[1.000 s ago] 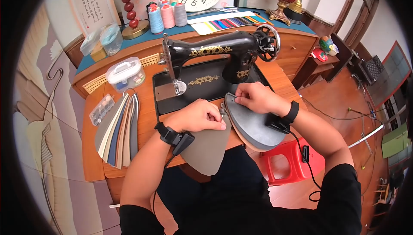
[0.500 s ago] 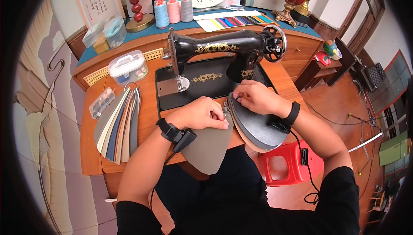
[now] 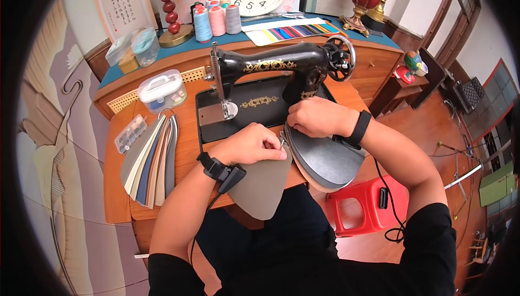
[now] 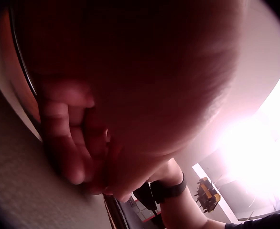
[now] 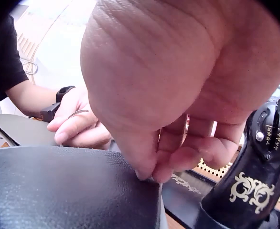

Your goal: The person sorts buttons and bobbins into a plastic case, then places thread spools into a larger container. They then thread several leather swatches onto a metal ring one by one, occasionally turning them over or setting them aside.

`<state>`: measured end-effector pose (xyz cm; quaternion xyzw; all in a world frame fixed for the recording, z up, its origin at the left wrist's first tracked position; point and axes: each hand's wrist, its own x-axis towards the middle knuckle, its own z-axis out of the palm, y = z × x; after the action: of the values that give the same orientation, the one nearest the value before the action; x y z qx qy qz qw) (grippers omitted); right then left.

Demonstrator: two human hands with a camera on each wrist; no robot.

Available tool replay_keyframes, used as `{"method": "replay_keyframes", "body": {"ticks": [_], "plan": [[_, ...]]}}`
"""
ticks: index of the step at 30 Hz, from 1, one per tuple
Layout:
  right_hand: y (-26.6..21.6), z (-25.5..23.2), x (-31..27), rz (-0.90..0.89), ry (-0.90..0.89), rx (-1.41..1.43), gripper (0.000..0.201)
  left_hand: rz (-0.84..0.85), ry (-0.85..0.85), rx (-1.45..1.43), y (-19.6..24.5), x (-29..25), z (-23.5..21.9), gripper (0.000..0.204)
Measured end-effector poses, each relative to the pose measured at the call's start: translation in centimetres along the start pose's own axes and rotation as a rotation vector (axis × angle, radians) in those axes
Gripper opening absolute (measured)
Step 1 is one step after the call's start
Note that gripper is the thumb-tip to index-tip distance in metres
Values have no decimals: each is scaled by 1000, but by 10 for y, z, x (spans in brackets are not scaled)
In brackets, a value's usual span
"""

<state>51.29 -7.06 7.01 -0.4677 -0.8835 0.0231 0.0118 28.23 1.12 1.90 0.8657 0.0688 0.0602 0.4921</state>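
Note:
My left hand (image 3: 250, 144) grips the narrow top of a taupe leather swatch (image 3: 260, 190), which hangs down over the table's front edge. A thin metal ring (image 5: 78, 112) curves out by that hand's fingers in the right wrist view. To the right lies a fanned stack of leather swatches, with a dark grey leather swatch (image 3: 333, 158) on top and a beige edge below it. My right hand (image 3: 325, 117) pinches this dark swatch at its narrow end, thumb and forefinger right at the corner in the right wrist view. The left wrist view is dark, mostly palm.
A black sewing machine (image 3: 271, 65) stands just behind the hands. On the left lie another swatch fan (image 3: 151, 163), a small compartment box (image 3: 130, 133) and a lidded clear box (image 3: 161, 91). Thread spools (image 3: 216, 22) stand at the back. A red stool (image 3: 368, 206) is at lower right.
My right hand has shifted slightly up toward the swatches' narrow end and its wrist has turned. The left hand keeps its hold on the taupe swatch. The head view has shifted a little.

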Motion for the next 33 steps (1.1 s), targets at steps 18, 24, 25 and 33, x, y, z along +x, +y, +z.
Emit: {"method": "replay_keyframes", "body": {"ticks": [18, 24, 25, 33], "plan": [[17, 8, 6, -108, -29, 192, 12, -77, 163, -152, -3, 11, 12, 19], [9, -8, 11, -110, -118, 67, 12, -129, 136, -191, -3, 11, 11, 23], [9, -7, 9, -108, -84, 108, 12, -124, 126, -191, -4, 10, 10, 23], [22, 28, -6, 36, 98, 454, 9, -115, 101, -177, -2, 9, 7, 21]]}}
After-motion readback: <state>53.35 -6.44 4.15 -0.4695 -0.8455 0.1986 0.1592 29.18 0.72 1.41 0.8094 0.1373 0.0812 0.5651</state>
